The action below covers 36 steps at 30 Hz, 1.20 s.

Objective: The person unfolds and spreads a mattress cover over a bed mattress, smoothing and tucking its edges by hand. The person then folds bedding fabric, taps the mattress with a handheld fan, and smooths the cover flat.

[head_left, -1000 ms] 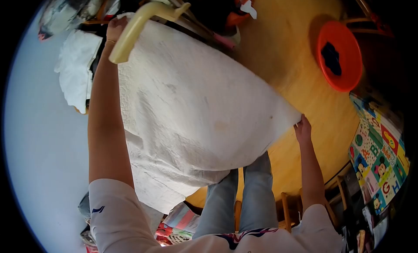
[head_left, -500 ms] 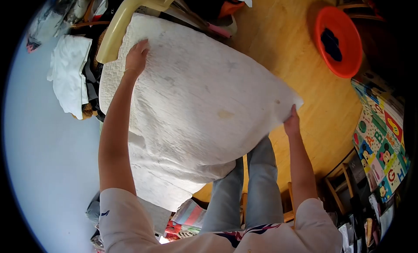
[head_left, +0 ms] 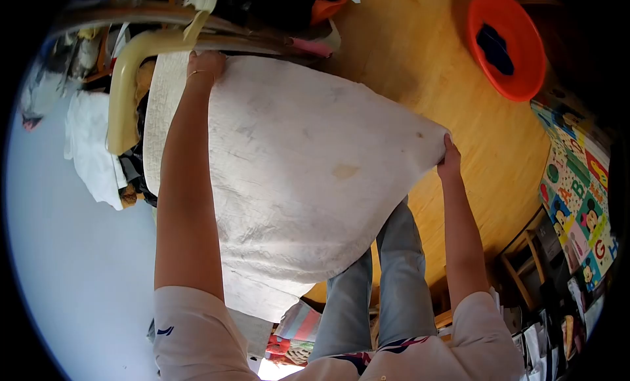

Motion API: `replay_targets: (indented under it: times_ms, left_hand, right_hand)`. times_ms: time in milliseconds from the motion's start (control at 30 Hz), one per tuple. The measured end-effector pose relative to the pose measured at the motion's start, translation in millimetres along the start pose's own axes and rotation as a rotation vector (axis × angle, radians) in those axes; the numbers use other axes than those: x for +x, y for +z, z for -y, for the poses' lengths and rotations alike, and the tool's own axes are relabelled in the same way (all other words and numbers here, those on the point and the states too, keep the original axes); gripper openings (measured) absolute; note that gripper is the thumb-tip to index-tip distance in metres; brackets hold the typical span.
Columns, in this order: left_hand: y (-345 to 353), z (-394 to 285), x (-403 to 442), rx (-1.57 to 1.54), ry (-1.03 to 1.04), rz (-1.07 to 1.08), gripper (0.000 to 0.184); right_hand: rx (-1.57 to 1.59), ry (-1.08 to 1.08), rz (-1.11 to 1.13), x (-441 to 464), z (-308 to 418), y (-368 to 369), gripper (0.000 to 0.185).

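A large white quilted cloth (head_left: 302, 164) with a few brownish stains spreads out in front of my body, its lower part wrinkled near my legs. My left hand (head_left: 207, 66) grips its far edge, beside a curved cream-coloured rail (head_left: 125, 92); the fingertips are partly hidden. At the cloth's right corner, my right hand (head_left: 449, 156) pinches the edge, thumb on top. Both arms are stretched forward.
On the wooden floor (head_left: 394, 53) stands a red basin (head_left: 525, 59) with dark cloth inside. A colourful alphabet-print box (head_left: 577, 190) is at the right. White fabric (head_left: 95, 145) lies at the left by the wall (head_left: 65, 269).
My left hand has let go of the far left corner and moved right along the far edge. The cream rail now sits lower and further left in view. My right hand still holds its corner.
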<state>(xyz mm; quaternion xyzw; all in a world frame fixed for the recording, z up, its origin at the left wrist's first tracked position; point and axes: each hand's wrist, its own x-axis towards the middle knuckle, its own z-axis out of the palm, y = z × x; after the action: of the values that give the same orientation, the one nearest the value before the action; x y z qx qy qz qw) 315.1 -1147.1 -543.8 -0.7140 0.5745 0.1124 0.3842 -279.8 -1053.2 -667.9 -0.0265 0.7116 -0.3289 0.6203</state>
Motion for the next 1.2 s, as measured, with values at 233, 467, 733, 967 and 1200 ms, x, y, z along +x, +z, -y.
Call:
replay_targets:
  times_ms: [233,467,733,967,1200]
  left_hand:
    - [24.5,15.3,15.4,-0.519,0.018,-0.443,0.045]
    - [60.4,11.4,49.2,-0.422,-0.023,-0.493,0.042]
    - [36.8,-5.6,-30.8,-0.087,-0.258,-0.128,0.056]
    - [19.0,5.2,-24.9,-0.286,-0.198,0.086,0.063]
    - [43.8,36.8,-48.3,-0.372,-0.216,-0.049,0.073]
  right_hand:
    - [0.007,-0.032,0.048,4.9,16.0,-0.3,0.037]
    - [-0.309,0.051,-0.154,43.1,-15.4,5.2,0.041]
    - [-1.017,-0.466,-0.435,-13.5,-2.2,40.0,0.037]
    - [-1.298,-1.477,0.312,-146.9,4.3,182.2,0.053]
    - [-1.591,-1.213,0.321,-174.9,-37.5,237.8,0.061]
